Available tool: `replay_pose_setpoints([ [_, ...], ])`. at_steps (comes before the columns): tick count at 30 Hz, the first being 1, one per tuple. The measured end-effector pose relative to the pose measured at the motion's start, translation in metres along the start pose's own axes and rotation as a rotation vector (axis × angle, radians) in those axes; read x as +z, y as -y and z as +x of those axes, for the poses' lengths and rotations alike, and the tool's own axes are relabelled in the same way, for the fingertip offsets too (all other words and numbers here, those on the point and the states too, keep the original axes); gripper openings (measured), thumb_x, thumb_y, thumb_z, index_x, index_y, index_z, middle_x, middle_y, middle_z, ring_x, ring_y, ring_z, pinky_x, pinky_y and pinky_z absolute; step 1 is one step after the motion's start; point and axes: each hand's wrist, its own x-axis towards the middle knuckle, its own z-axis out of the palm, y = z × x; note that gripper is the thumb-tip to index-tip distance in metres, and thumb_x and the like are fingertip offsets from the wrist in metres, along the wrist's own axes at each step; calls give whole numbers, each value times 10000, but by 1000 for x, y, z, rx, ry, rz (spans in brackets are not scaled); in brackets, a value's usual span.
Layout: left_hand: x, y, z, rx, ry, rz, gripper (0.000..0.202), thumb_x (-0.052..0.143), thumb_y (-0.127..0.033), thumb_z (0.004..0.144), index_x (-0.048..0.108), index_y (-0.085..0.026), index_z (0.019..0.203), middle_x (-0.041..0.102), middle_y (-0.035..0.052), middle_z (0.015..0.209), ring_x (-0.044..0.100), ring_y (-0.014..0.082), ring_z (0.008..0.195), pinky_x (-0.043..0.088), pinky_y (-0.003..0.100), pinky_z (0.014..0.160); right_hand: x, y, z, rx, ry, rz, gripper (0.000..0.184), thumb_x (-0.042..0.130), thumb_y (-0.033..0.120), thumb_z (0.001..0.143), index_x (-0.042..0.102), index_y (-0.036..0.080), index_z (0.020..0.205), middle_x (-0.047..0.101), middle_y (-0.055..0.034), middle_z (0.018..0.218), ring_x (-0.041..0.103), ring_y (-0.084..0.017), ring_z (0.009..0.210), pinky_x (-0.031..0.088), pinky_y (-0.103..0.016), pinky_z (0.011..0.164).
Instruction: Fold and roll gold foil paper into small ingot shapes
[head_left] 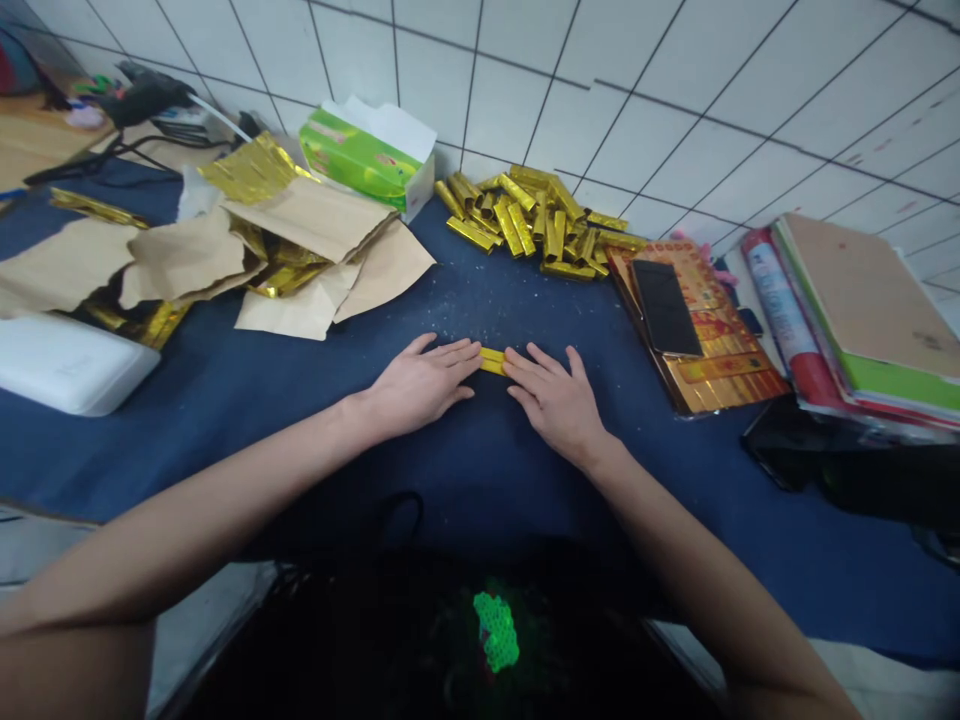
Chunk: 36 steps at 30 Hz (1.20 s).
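Observation:
A small folded strip of gold paper (492,361) lies on the dark blue cloth (300,420), and both hands press on it. My left hand (420,385) lies flat with its fingers stretched over the strip's left end. My right hand (551,400) lies flat too, fingertips on the strip's right end. Only the middle of the strip shows between the fingertips. Beyond the hands, near the wall, sits a pile of several folded gold paper pieces (536,220).
Loose brown and gold sheets (270,250) spread at the back left beside a green tissue box (367,155). A dark phone (664,305) lies on a stack of printed gold-red sheets (720,360) at the right. Books (862,320) sit far right, a white box (71,365) at left.

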Motion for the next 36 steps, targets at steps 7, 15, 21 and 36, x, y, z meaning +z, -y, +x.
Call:
replay_pose_setpoints([
  [7,-3,7,18,13,-86,-23,200,470,-234,864,621,-173,980,632,51,1131,576,174,1019,334,329,898,3,-7,10,21,-99,56,221,453,264,879,651,249,975,631,17,1149,540,-210,1118,227,-499,1029],
  [15,-3,5,25,-19,-129,-71,188,445,-174,865,630,-149,888,664,50,957,567,175,926,381,314,814,2,-6,14,43,-128,65,242,431,251,881,670,236,919,664,20,1095,571,-201,1038,281,-434,1009],
  [21,-6,8,34,-125,-101,-175,192,459,-171,838,649,-144,837,623,58,891,537,172,845,429,308,780,0,-5,21,66,-142,192,278,405,242,875,677,214,830,681,-20,1034,564,-202,974,391,-380,900],
  [36,-23,23,57,-194,131,-274,146,568,-224,736,695,-192,799,643,16,757,573,141,690,442,266,645,-10,-16,41,211,23,183,191,498,265,815,668,222,742,640,-24,854,542,-207,804,428,-345,725],
])
